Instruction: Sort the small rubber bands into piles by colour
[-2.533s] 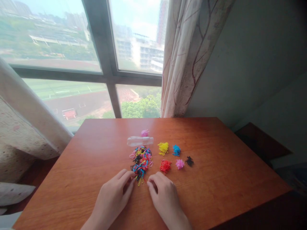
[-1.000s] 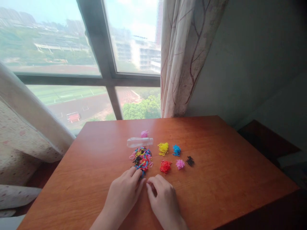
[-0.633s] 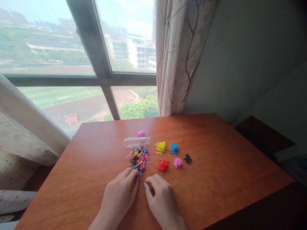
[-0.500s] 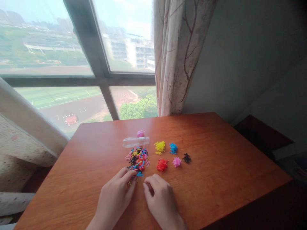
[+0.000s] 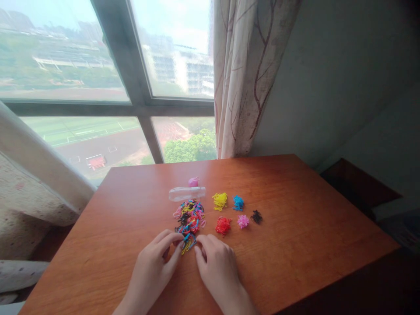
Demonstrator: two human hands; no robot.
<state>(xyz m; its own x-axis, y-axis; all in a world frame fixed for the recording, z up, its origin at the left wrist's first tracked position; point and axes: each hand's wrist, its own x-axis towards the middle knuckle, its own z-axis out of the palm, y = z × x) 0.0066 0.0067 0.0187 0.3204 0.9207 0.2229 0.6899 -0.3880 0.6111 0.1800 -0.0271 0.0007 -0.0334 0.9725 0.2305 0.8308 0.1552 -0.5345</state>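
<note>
A loose pile of mixed-colour small rubber bands (image 5: 190,217) lies on the table in front of my hands. My left hand (image 5: 156,258) is closed in a pinch at the pile's near left edge, on a few bands. On the other side, my right hand (image 5: 215,258) has its fingers curled and pressed together, tips against the pile's near right edge; what they grip is too small to make out. Between both sets of fingertips lie some blue and yellow bands (image 5: 187,246). Sorted heaps sit to the right: yellow (image 5: 220,201), blue (image 5: 238,202), red (image 5: 223,225), pink (image 5: 243,221) and black (image 5: 256,216).
Just behind the mixed pile a clear plastic bottle (image 5: 186,193) lies on its side, with a pink object (image 5: 193,181) behind it. The wooden table (image 5: 295,210) reaches to a window (image 5: 141,105) and a curtain (image 5: 241,78) at the back.
My right hand has moved slightly forward and left, so its fingertips reach the bands. The left thumb has shifted up toward its fingers, uncovering yellow and blue bands between the hands.
</note>
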